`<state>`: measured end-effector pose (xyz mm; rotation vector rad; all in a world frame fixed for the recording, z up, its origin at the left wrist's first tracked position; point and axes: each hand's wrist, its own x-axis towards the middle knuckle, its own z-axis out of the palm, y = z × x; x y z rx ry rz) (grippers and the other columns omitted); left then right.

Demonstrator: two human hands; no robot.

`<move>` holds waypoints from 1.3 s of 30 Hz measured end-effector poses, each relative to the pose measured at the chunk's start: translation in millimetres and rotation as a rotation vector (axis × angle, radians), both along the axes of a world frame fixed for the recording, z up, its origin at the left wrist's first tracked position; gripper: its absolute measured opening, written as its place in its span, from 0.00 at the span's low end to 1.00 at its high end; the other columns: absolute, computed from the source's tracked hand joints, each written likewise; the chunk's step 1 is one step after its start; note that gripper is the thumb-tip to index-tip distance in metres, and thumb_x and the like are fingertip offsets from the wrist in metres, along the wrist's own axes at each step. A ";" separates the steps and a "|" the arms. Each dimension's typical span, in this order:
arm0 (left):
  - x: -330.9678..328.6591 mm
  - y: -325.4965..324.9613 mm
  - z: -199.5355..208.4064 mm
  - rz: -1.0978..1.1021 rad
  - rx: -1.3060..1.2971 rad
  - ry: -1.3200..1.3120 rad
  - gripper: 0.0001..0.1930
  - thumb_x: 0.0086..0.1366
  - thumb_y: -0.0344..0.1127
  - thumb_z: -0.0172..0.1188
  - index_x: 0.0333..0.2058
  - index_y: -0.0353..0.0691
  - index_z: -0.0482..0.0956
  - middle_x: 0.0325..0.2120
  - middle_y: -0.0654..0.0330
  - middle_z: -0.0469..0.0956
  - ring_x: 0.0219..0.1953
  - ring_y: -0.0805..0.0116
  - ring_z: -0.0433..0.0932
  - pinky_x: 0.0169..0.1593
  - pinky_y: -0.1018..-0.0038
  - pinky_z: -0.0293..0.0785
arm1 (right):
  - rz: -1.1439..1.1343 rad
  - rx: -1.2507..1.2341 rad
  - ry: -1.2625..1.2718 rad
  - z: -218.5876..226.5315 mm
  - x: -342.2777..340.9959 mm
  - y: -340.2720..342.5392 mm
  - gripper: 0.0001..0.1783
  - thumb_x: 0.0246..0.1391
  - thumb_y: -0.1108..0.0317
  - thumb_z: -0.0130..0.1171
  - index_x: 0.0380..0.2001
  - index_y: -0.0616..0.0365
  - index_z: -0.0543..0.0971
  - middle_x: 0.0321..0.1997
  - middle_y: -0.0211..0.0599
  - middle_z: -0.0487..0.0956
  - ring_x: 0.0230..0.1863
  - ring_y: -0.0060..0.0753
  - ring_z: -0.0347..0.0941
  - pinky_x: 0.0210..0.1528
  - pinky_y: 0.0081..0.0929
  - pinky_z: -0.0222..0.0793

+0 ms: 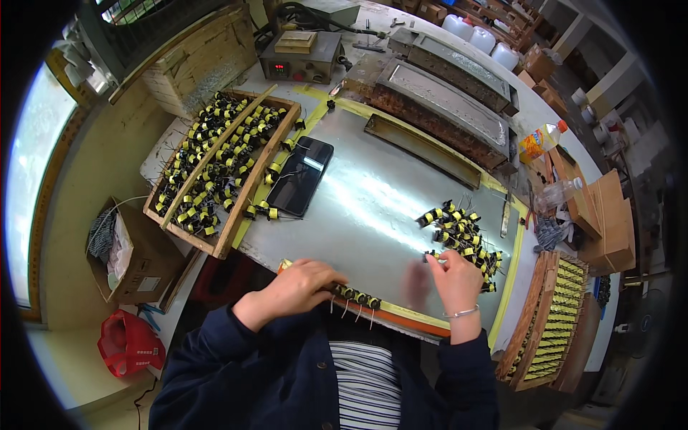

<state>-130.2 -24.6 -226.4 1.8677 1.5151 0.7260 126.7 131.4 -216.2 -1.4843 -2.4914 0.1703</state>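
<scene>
Along the near edge of the metal plate point(344, 247) runs a short row of small black coils with yellow tape point(357, 297), their wire leads pointing toward me. My left hand point(301, 287) has its curled fingers closed on the left end of this row, hiding part of it. Farther right, my right hand point(459, 283) pinches a single small coil point(431, 256) between thumb and finger. That hand is at the near left side of a loose pile of similar coils point(462, 233).
A wooden tray point(240, 193) heaped with coils stands left, beside a black phone point(304, 175). An empty metal trough point(423, 152) lies at the plate's far side, before long metal boxes point(444, 104). At right are a wooden rack of coils point(555, 315), tweezers point(506, 215) and bottles point(542, 141).
</scene>
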 end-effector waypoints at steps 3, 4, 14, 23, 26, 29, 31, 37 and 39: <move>9.4 0.4 2.9 -0.023 0.046 -0.017 0.18 0.50 0.27 0.61 0.43 0.42 0.74 0.38 0.59 0.77 0.42 0.58 0.75 0.48 0.65 0.68 | -0.071 0.035 -0.135 -15.1 -4.5 -0.6 0.15 0.44 0.53 0.63 0.22 0.53 0.77 0.17 0.36 0.77 0.18 0.39 0.75 0.21 0.32 0.69; 9.4 0.0 2.8 -0.040 0.066 -0.024 0.18 0.51 0.28 0.60 0.43 0.41 0.74 0.37 0.58 0.77 0.42 0.58 0.75 0.46 0.65 0.69 | -0.089 0.042 -0.180 -17.0 -5.0 -2.1 0.17 0.44 0.51 0.63 0.22 0.53 0.77 0.16 0.36 0.77 0.18 0.40 0.75 0.21 0.33 0.69; 12.5 31.5 29.5 0.194 -0.107 -0.429 0.16 0.58 0.39 0.61 0.42 0.37 0.77 0.33 0.53 0.80 0.36 0.61 0.79 0.41 0.72 0.74 | 0.500 -0.012 0.403 35.4 -53.1 -55.0 0.08 0.40 0.68 0.68 0.23 0.54 0.77 0.19 0.30 0.78 0.15 0.28 0.73 0.17 0.21 0.66; 17.5 42.6 33.3 0.125 -0.121 -0.393 0.17 0.55 0.36 0.64 0.43 0.38 0.78 0.33 0.54 0.80 0.32 0.63 0.79 0.38 0.73 0.74 | 0.488 -0.073 0.585 51.9 -60.1 -47.8 0.09 0.41 0.73 0.66 0.30 0.59 0.79 0.22 0.32 0.77 0.16 0.25 0.71 0.18 0.19 0.66; 20.0 44.1 31.5 0.127 -0.081 -0.361 0.15 0.53 0.33 0.64 0.42 0.39 0.78 0.34 0.55 0.80 0.34 0.63 0.79 0.37 0.73 0.74 | 0.564 -0.057 0.649 51.8 -60.4 -46.2 0.07 0.42 0.74 0.65 0.28 0.60 0.80 0.23 0.33 0.77 0.17 0.27 0.71 0.19 0.20 0.65; 24.1 47.8 29.3 0.132 0.147 -0.221 0.15 0.51 0.29 0.64 0.40 0.39 0.79 0.34 0.56 0.80 0.35 0.60 0.78 0.38 0.71 0.74 | 0.515 -0.014 0.561 55.6 -60.9 -49.3 0.05 0.43 0.75 0.64 0.26 0.60 0.80 0.23 0.33 0.77 0.18 0.29 0.72 0.19 0.21 0.65; 24.9 49.8 29.3 0.123 0.296 -0.098 0.15 0.50 0.28 0.64 0.40 0.39 0.79 0.33 0.56 0.79 0.35 0.58 0.78 0.39 0.70 0.73 | 0.422 -0.034 0.536 56.4 -61.9 -50.6 0.04 0.43 0.75 0.64 0.26 0.60 0.79 0.23 0.33 0.76 0.18 0.30 0.71 0.18 0.22 0.64; 21.5 47.2 23.7 0.168 0.147 -0.216 0.15 0.50 0.26 0.64 0.39 0.38 0.78 0.33 0.56 0.79 0.36 0.58 0.78 0.40 0.69 0.74 | 0.558 0.247 0.383 52.5 -61.4 -55.1 0.08 0.41 0.71 0.66 0.28 0.57 0.80 0.22 0.33 0.76 0.15 0.28 0.69 0.17 0.21 0.63; 21.5 46.5 24.8 0.203 0.063 -0.276 0.15 0.50 0.26 0.63 0.40 0.38 0.77 0.34 0.56 0.79 0.36 0.58 0.78 0.40 0.70 0.74 | 0.598 0.230 0.407 44.1 -61.1 -57.0 0.08 0.41 0.71 0.67 0.29 0.56 0.80 0.22 0.32 0.76 0.15 0.28 0.69 0.17 0.21 0.63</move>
